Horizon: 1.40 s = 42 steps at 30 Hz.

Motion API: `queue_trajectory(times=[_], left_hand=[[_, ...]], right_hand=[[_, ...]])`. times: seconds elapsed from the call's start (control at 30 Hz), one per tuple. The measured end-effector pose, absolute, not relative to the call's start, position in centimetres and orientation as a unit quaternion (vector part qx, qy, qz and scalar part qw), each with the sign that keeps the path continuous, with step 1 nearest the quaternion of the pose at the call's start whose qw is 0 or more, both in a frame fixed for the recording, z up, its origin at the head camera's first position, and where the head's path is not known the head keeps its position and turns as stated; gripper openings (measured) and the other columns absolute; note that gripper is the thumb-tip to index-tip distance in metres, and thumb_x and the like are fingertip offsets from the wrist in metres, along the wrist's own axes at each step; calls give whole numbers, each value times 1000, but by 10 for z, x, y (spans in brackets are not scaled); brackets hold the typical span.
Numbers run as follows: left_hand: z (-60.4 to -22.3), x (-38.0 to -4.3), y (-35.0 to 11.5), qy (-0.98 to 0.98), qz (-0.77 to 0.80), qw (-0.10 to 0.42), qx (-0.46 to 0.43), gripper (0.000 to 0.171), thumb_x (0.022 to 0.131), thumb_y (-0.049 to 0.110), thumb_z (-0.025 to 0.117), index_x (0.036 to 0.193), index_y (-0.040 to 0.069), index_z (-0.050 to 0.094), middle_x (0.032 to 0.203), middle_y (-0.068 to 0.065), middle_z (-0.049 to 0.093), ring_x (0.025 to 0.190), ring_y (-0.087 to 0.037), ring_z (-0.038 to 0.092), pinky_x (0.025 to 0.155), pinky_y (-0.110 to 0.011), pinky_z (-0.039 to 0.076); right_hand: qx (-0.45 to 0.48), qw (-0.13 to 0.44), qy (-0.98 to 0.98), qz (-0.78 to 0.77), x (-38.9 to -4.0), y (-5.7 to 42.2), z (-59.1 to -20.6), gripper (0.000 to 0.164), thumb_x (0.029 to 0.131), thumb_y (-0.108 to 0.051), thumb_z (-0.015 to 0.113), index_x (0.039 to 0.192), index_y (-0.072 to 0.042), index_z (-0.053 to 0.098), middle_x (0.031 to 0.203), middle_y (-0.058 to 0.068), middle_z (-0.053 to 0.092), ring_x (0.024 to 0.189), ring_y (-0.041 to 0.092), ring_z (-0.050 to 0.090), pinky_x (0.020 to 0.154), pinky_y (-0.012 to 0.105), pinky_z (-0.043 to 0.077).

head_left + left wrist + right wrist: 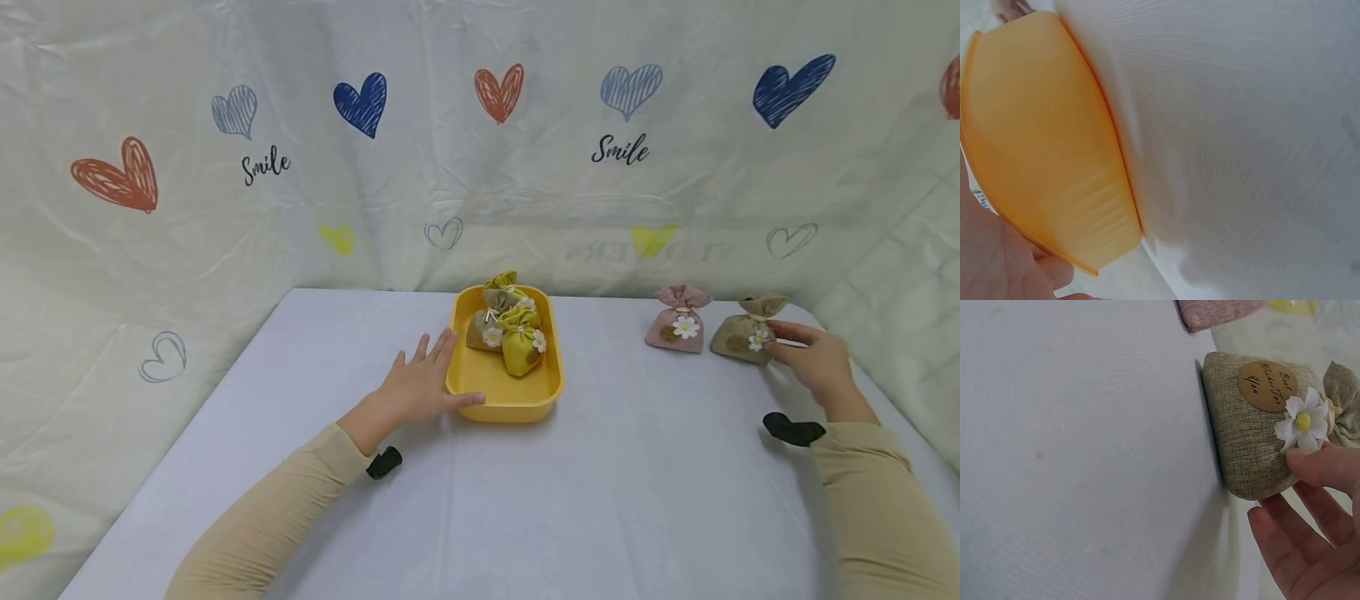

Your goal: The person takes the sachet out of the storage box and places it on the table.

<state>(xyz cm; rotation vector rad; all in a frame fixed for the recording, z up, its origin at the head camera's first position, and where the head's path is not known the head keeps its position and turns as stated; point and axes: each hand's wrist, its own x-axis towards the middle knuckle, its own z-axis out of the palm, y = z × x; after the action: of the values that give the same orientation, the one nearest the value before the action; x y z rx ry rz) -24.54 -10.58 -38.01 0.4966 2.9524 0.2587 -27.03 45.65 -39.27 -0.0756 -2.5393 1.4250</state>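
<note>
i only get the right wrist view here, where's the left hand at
Observer: The left hand is at the yellow tray, fingers spread and touching its left side in the head view.
Operator: ok anything in it
Observer: Three small tied bags: one tan pouch and two yellow pouches.
Operator: and what's that cut off at the top of my picture
Observer: A pink pouch; the head view shows it whole, with a white flower on its front.
</note>
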Motion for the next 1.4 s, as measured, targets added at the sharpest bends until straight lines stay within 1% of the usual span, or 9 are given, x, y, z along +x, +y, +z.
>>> queue_trajectory(times=[0.17, 0.23, 0.33, 0.4, 0.67, 0.83, 1.1, 1.3, 1.4], left_hand=[[-380, -245, -106, 980, 89, 67, 165, 112, 72, 82, 41, 150, 15, -3, 155, 3, -5, 140, -30, -2, 105, -59, 10], [-380, -245, -106, 980, 90, 67, 166, 112, 73, 82, 41, 150, 15, -3, 155, 2, -5, 140, -30, -2, 105, -59, 10], [-380, -245, -106, 980, 89, 68, 167, 112, 73, 82, 41, 150, 14, -2, 155, 2, -5, 140, -30, -2, 105, -59, 10], [-379, -245, -106, 980, 87, 67, 166, 112, 72, 83, 40, 150, 14, -2, 155, 2, -5, 140, -30, -2, 105, -59, 10], [-379, -245, -106, 979, 93, 66, 167, 111, 74, 81, 42, 150, 14, -1, 155, 2, -5, 140, -30, -2, 105, -59, 9], [-379, -245, -106, 979, 91, 69, 167, 111, 74, 81, 42, 150, 14, -3, 155, 2, -5, 140, -30, -2, 105, -59, 9], [-379, -246, -107, 979, 89, 65, 169, 110, 74, 80, 42, 150, 14, -3, 155, 2, -6, 140, -31, -1, 105, -59, 9], [-380, -246, -106, 979, 89, 71, 167, 112, 73, 82, 40, 150, 15, -4, 155, 3, -6, 140, -29, -3, 105, -58, 9], [-380, -247, -106, 979, 90, 73, 165, 112, 73, 83, 40, 150, 15, -5, 154, 3, -7, 140, -29, -3, 106, -58, 8]], right_hand=[[-50, 104, -858, 500, -269, 456, -390, 48, 89, -11, 61, 134, -1, 48, 79, -39, 53, 72, -19, 52, 60, 7, 44], [-56, 103, -850, 513, -268, 456, -388, 49, 89, -10, 60, 135, 1, 46, 79, -38, 54, 70, -17, 54, 60, 8, 44], [-57, 118, -844, 520, -265, 458, -387, 38, 90, -9, 58, 128, -13, 55, 80, -36, 56, 70, -15, 56, 60, 8, 45], [-58, 130, -832, 536, -264, 459, -386, 30, 90, -9, 57, 118, -20, 60, 80, -33, 57, 71, -13, 57, 61, 9, 46], [-55, 169, -769, 614, -259, 461, -375, 24, 90, -5, 57, 98, -24, 69, 82, -23, 64, 72, -6, 62, 61, 12, 48], [-63, 176, -795, 577, -251, 449, -361, 19, 92, -11, 56, 102, -26, 63, 86, -25, 60, 75, -10, 59, 62, 9, 46], [-30, 229, -770, 595, -243, 431, -346, 21, 90, -2, 56, 105, -12, 66, 89, -16, 64, 78, -4, 62, 65, 10, 47], [-20, 231, -796, 559, -239, 417, -335, 26, 92, -9, 57, 116, 1, 60, 95, -13, 63, 83, -4, 61, 69, 9, 45], [1, 238, -790, 565, -240, 408, -331, 26, 91, -6, 58, 115, 3, 60, 95, -11, 64, 84, -1, 61, 70, 9, 46]])
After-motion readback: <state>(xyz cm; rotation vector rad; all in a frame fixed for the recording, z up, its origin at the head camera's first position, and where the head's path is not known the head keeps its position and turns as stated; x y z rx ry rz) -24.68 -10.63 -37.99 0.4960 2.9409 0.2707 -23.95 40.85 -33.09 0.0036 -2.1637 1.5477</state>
